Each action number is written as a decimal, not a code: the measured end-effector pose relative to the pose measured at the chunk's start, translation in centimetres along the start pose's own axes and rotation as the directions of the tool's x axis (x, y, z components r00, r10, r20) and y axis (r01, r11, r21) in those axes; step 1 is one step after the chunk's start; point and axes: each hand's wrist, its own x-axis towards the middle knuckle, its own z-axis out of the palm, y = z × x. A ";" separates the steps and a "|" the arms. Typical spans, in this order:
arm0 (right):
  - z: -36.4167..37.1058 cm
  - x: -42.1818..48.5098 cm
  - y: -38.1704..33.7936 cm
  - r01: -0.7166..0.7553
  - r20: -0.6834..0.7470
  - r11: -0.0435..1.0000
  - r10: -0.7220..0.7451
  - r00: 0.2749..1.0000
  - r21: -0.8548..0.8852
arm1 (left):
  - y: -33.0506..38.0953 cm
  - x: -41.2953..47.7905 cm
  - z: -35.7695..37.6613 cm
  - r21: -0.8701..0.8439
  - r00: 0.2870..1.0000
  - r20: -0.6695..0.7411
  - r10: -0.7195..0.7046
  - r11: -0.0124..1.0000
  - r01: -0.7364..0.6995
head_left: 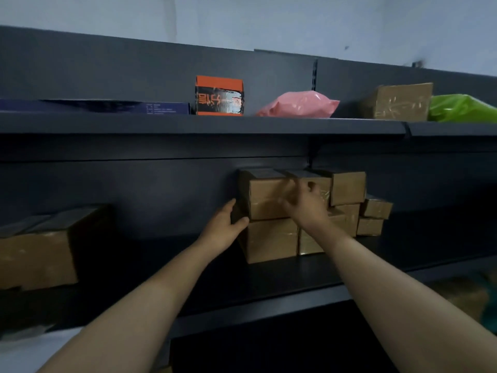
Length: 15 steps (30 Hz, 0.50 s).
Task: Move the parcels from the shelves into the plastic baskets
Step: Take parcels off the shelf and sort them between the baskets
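Note:
A stack of brown cardboard parcels sits on the middle shelf. The top left parcel rests on a larger parcel. My left hand presses against the top parcel's left lower corner, thumb on its front. Blurred, my right hand lies over the top parcel's right front, fingers spread. Smaller parcels are stacked to the right. No plastic basket is in view.
The upper shelf holds a flat blue box, an orange and black box, a pink bag, a brown box and a green bag. Another cardboard box sits at the left.

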 end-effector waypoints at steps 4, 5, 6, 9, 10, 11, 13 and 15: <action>0.9 3.2 -0.4 -0.080 -0.053 0.989 0.087 0.995 0.128 | 1.2 4.8 0.6 -0.290 0.993 0.052 -0.105 0.950 0.116; 1.1 3.8 -0.5 -0.104 -0.050 0.979 0.115 0.992 0.175 | 1.4 6.0 0.9 -0.369 0.984 0.068 -0.166 0.912 0.180; 1.2 4.4 -0.6 -0.130 -0.047 0.965 0.144 0.988 0.227 | 1.5 7.1 1.2 -0.440 0.970 0.094 -0.226 0.864 0.244; 1.7 5.8 -1.0 -0.253 -0.025 0.897 0.281 0.959 0.362 | 1.5 9.2 2.0 -0.540 0.935 0.155 -0.318 0.766 0.350; 2.0 6.2 -1.1 -0.283 -0.022 0.873 0.318 0.948 0.397 | 1.3 9.8 2.3 -0.557 0.930 0.170 -0.326 0.746 0.363; 2.3 6.4 -1.2 -0.302 -0.020 0.850 0.344 0.939 0.431 | 1.0 10.2 2.6 -0.574 0.927 0.177 -0.330 0.731 0.369; 3.0 6.5 -1.5 -0.294 -0.030 0.809 0.358 0.933 0.509 | 0.4 10.6 2.8 -0.616 0.930 0.179 -0.322 0.700 0.361; 3.6 6.2 -2.0 -0.248 -0.039 0.772 0.333 0.942 0.585 | 0.1 10.3 2.3 -0.684 0.949 0.144 -0.282 0.664 0.301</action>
